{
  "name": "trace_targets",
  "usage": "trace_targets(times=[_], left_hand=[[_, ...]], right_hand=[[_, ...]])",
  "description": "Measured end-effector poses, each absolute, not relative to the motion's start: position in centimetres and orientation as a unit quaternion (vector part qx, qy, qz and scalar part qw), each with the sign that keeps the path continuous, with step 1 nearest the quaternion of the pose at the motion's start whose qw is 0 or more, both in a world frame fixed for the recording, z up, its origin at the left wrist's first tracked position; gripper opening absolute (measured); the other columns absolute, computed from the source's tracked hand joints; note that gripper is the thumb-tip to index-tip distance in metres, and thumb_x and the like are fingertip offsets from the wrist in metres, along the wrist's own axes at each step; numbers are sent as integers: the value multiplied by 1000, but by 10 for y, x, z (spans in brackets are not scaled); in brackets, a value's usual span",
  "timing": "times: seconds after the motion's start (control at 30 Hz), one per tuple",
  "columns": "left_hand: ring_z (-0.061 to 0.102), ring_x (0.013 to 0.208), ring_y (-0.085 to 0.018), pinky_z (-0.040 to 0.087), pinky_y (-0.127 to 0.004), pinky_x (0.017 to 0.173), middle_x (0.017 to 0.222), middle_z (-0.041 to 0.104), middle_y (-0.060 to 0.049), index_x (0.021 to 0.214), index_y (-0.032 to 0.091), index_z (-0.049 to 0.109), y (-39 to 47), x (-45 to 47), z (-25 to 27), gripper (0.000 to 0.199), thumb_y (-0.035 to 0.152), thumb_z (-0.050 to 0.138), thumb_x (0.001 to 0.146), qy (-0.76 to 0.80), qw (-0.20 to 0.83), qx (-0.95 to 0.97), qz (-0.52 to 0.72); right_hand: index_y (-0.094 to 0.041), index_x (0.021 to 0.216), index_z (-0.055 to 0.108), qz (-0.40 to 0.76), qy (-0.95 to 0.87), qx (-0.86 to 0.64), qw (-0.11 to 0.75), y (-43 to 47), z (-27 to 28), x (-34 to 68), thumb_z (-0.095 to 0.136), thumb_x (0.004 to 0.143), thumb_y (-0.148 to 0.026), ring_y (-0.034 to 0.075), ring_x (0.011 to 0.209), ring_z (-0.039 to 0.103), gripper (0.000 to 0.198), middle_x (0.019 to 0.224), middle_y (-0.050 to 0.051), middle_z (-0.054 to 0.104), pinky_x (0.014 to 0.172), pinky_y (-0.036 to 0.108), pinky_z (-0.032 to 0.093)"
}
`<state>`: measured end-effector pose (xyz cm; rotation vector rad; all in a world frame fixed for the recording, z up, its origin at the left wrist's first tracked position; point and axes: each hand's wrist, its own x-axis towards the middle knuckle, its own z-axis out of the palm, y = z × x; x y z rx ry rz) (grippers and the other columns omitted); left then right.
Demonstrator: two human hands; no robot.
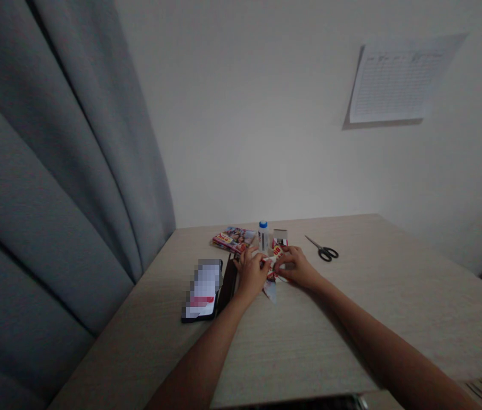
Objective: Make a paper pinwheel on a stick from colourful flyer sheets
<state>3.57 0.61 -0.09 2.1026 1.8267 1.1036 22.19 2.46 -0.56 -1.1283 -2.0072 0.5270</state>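
Note:
Between my two hands is a piece of printed paper (270, 289) in red, white and yellow, partly folded, with a pale pointed end hanging toward me. My left hand (251, 274) pinches its left side, fingers bent. On the right side my right hand (295, 266) grips the same paper between thumb and fingers. A glue bottle (263, 238) with a blue cap stands upright just behind the hands. Next to it is a small red and white box (281, 234), partly hidden by the paper and my right hand.
A stack of colourful printed leaflets (233, 239) lies back left. Left of my forearm are a phone (202, 289) in a dark case and a dark strip (227, 285). Black-handled scissors (323, 250) lie to the right. A grey curtain (53, 171) borders the wooden table (395, 296).

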Motion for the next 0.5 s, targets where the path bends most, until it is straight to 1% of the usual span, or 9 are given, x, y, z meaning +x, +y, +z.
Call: trace_targets(times=[0.17, 0.5], left_hand=[[45, 133, -33, 27, -64, 111, 134, 58, -11, 93, 22, 74, 7, 35, -2, 9, 27, 68, 89, 606, 63, 700, 372], [48, 129, -30, 30, -55, 112, 129, 60, -10, 92, 21, 74, 9, 37, -3, 7, 24, 71, 86, 590, 59, 701, 396]], right_hand=[[-25, 81, 80, 211, -784, -444, 380, 25, -5, 223, 75, 78, -35, 33, 124, 52, 11, 116, 10, 66, 109, 50, 36], [-27, 79, 79, 199, -776, -471, 371, 30, -10, 222, 75, 76, -39, 30, 117, 58, 13, 110, 7, 72, 107, 46, 37]])
